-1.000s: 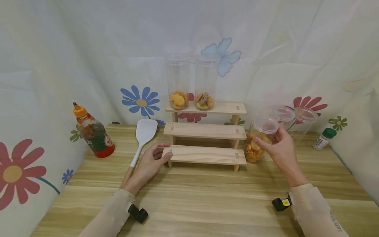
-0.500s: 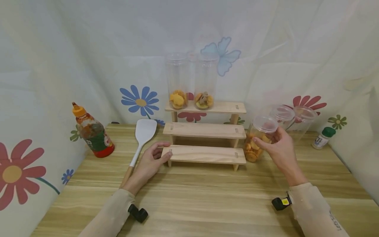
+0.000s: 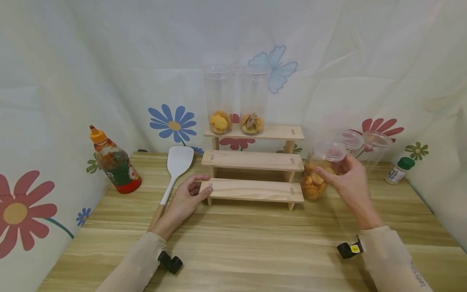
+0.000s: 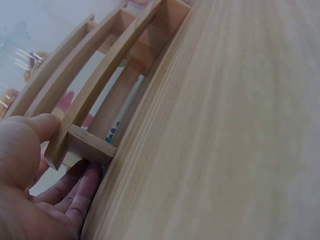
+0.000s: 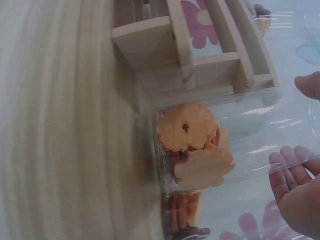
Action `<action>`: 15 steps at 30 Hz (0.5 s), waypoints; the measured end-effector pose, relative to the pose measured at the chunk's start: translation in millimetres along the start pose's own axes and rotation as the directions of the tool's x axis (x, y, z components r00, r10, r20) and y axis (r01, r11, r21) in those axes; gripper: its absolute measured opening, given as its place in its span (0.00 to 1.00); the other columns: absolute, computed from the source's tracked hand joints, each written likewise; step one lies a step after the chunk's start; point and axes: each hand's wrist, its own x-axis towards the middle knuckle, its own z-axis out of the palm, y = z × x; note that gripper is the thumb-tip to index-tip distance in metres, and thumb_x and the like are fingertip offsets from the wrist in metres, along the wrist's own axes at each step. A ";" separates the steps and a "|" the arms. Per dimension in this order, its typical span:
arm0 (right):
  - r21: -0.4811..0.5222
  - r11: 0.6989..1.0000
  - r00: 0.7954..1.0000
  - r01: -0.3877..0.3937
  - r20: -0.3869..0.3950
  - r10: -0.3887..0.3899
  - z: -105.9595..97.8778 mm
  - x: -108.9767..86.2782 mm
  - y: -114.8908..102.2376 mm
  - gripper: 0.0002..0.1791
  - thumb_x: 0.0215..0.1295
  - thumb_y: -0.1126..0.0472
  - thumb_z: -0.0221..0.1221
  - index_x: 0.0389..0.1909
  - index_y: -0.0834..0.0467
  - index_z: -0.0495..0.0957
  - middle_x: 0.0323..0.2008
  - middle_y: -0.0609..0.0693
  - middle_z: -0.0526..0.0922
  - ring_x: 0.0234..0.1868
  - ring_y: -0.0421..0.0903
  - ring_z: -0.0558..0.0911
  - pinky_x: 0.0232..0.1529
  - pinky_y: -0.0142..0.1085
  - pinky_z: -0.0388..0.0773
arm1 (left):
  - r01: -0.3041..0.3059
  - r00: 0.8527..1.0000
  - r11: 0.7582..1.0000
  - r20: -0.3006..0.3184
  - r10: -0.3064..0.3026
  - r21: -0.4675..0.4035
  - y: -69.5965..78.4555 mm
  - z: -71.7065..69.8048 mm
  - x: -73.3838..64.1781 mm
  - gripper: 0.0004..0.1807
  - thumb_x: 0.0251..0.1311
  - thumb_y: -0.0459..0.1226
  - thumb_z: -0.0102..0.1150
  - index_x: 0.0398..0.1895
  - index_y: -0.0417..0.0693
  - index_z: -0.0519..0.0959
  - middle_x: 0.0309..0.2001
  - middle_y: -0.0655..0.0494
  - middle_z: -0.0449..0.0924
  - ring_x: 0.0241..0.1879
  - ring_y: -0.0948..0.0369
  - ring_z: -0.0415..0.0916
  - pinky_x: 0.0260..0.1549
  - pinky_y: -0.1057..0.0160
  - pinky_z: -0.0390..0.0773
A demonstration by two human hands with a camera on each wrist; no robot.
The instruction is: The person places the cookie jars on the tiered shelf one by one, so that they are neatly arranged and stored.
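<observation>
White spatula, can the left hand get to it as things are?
Likely yes: the white spatula lies beside the left hand with its blade uncovered, though that hand holds the wooden shelf.

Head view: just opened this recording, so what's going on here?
A person's right hand holds a clear jar of snacks beside the right end of a three-tier wooden rack. The left hand grips the left end of the rack's lowest tier. Two other jars stand on the top tier, and two more jars are behind the held one, to its right.
</observation>
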 end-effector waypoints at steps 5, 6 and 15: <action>-0.066 0.998 0.999 -0.013 -0.052 0.010 -9.4 -1.0 -11.9 0.34 0.69 0.53 0.79 0.71 0.55 0.78 0.56 0.46 0.83 0.55 0.44 0.79 0.53 0.22 0.75 | -0.005 1.000 1.000 0.003 0.005 -0.002 0.6 0.3 0.2 0.24 0.78 0.45 0.71 0.71 0.52 0.80 0.62 0.42 0.87 0.56 0.53 0.86 0.47 0.65 0.81; -0.069 0.998 0.998 -0.012 -0.058 0.008 -10.8 -0.9 -14.0 0.33 0.69 0.53 0.79 0.70 0.54 0.78 0.55 0.45 0.83 0.55 0.44 0.79 0.53 0.22 0.75 | -0.004 1.000 1.000 0.003 0.004 -0.003 0.2 0.2 0.3 0.24 0.78 0.45 0.71 0.71 0.52 0.80 0.62 0.42 0.87 0.55 0.53 0.86 0.47 0.65 0.81; -0.077 0.997 0.996 0.021 -0.080 -0.027 -20.5 -1.3 -30.8 0.37 0.68 0.56 0.80 0.75 0.54 0.78 0.55 0.38 0.84 0.55 0.41 0.79 0.54 0.23 0.75 | -0.007 1.000 1.000 0.001 0.007 0.002 -0.6 0.4 -0.2 0.23 0.78 0.44 0.71 0.71 0.52 0.80 0.61 0.42 0.87 0.54 0.54 0.86 0.47 0.65 0.82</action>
